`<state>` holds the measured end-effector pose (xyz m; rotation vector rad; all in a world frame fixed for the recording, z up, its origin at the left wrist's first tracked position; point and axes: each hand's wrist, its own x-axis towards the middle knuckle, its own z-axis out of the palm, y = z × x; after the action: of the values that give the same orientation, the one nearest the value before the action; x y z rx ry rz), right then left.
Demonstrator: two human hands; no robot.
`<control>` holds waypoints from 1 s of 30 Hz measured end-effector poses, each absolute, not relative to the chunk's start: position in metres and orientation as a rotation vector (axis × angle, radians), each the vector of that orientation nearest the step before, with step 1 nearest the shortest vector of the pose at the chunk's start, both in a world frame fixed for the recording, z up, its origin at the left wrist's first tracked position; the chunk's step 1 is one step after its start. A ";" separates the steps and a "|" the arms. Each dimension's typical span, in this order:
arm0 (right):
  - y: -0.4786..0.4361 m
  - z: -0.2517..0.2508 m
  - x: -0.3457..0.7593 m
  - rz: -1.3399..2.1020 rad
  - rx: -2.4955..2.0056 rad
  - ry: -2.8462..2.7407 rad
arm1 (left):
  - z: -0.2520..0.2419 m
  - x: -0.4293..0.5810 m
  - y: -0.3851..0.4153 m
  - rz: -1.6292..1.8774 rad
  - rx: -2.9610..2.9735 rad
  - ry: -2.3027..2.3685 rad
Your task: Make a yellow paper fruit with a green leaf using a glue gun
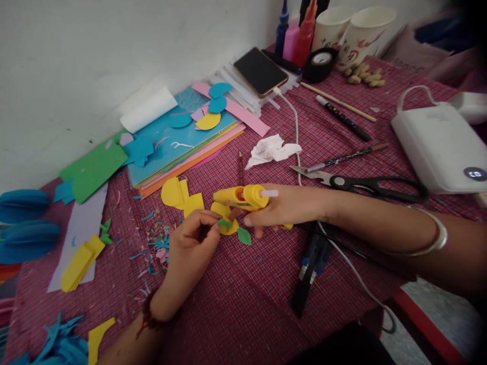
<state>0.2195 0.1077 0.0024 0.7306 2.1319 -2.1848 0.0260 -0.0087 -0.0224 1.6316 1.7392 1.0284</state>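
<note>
My right hand (283, 208) grips a yellow hot glue gun (243, 197), its nozzle pointing left toward a small green paper leaf (224, 223). My left hand (192, 241) pinches that leaf between its fingertips, just over a yellow paper shape (228, 228) on the red checked cloth (247, 284). A second green leaf (244, 235) lies beside it. More yellow paper cut-outs (180, 195) rest a little to the left.
Stacked coloured paper sheets (178, 142) lie at the back left by the white wall. Black scissors (365, 183), a crumpled tissue (271, 149), a phone (261, 71), a white power bank (441, 147), pens, tape, cups and glue bottles sit behind and right. Paper scraps litter the left.
</note>
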 end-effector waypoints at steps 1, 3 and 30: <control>0.108 0.002 0.220 -2.176 0.725 2.141 | -0.023 0.026 -0.009 1.038 1.623 1.743; 0.108 0.002 0.220 -2.165 0.713 2.159 | -0.023 0.026 -0.009 1.055 1.608 1.746; 0.105 -0.003 0.224 -2.051 0.579 2.498 | -0.027 0.030 -0.002 1.094 1.766 1.735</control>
<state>0.2236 0.1051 -0.0032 0.5792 2.4982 -2.0514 0.0299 -0.0024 -0.0273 1.7663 1.7349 1.0941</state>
